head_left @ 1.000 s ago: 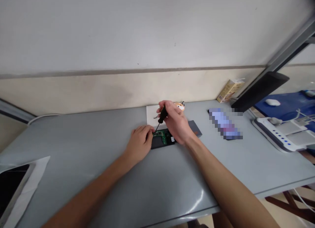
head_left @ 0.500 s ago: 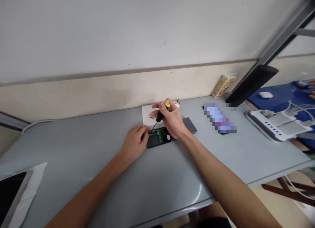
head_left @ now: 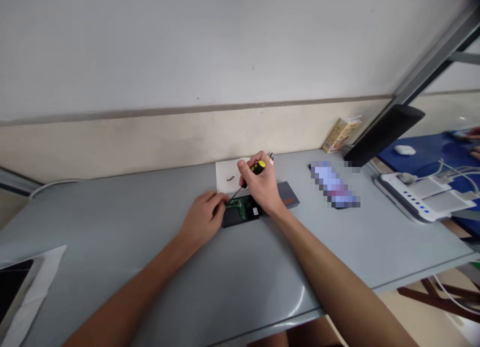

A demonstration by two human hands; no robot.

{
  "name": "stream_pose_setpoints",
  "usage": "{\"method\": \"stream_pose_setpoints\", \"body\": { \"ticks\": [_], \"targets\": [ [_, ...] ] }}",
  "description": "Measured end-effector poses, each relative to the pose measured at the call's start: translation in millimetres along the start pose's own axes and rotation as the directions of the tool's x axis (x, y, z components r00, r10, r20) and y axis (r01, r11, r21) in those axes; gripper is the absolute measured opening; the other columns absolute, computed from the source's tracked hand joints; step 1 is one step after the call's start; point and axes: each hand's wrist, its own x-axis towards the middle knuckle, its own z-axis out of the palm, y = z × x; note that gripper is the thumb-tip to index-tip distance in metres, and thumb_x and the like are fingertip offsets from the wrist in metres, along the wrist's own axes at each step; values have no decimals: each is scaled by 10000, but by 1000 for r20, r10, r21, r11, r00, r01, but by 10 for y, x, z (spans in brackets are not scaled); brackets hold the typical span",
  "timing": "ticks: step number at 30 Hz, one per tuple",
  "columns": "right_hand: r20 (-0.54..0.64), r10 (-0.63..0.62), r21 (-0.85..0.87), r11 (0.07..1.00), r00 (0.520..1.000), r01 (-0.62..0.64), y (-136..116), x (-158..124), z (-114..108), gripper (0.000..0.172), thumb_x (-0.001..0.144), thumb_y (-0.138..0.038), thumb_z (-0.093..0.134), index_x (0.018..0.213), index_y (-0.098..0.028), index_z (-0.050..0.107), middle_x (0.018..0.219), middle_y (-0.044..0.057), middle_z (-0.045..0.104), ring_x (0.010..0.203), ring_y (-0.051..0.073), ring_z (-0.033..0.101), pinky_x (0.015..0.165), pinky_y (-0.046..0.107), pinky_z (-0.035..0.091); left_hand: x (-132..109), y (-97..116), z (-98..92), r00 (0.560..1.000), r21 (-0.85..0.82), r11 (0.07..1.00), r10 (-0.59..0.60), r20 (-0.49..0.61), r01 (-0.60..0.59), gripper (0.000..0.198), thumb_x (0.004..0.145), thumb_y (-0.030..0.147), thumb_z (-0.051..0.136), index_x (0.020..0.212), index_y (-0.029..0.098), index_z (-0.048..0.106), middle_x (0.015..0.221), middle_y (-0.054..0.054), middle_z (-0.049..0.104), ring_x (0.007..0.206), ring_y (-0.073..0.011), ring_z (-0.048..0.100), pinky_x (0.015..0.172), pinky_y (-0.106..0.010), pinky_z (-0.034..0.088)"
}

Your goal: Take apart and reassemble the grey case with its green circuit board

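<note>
Device [head_left: 242, 213] lies open on the counter [head_left: 150, 202] before me, its green board [head_left: 243, 206] bare in the black case [head_left: 233, 220]. My left hand [head_left: 204, 212] rests on its left end; whether it pinches anything there, I cannot tell. My right hand [head_left: 262, 184] grips the screwdriver [head_left: 258, 167], its tip down at the board's far left corner. Dark bits [head_left: 230, 178], probably screws, sit in a row on the paper [head_left: 222, 169] behind, so I judge some unfastening done; the board itself is not out of the case.

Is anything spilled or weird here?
Nothing stands out as spilled or odd. The green circuit board lies bare, and the small dark pieces sit in a neat row on white paper.
</note>
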Motion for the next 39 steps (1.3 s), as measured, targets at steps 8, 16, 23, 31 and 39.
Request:
{"method": "stream_pose_setpoints", "body": {
  "ticks": [8,16,23,31,39],
  "targets": [
    [60,-164,-156,973,985,172,-128,84,-189,287,991,-535,538,945,-252,537,844,1,633,786,155,632,721,328,507,-2,23,-52,998,6,999,31,58,-31,292,1012,181,390,1091,198,671,1013,-73,675,975,-235,634,911,-403,514],
    [433,363,-790,593,825,154,-865,-47,-1186,503,824,-486,766,1292,-332,662,1239,54,628,979,211,639,840,360,522,-34,27,-443,932,-125,992,52,360,-7,621,925,465,680,1486,320,456,1480,-59,523,1341,-273,536,1139,-420,456],
    [299,595,-934,342,746,102,-604,5,-1345,716,660,-411,846,1332,-306,624,1276,74,661,1116,308,620,925,417,513,-43,-24,-411,922,-113,984,-85,377,136,803,838,519,757,1547,413,394,1590,-14,443,1336,-309,553,1117,-433,483],
    [504,554,-789,607,663,92,-543,-22,-1251,730,667,-524,869,1340,-350,647,1178,53,715,919,262,671,763,390,553,-55,35,-249,968,-143,988,-24,252,62,734,803,444,791,1476,329,520,1390,-71,615,1162,-296,634,1000,-428,542],
    [627,423,-758,527,654,385,-332,-279,-768,1015,702,-367,879,1564,-468,351,1341,62,517,1242,317,485,1067,524,452,-102,215,-88,984,-91,994,-45,172,61,848,811,378,799,1560,292,411,1499,-71,564,1376,-327,511,1166,-479,417]
  ]
}}
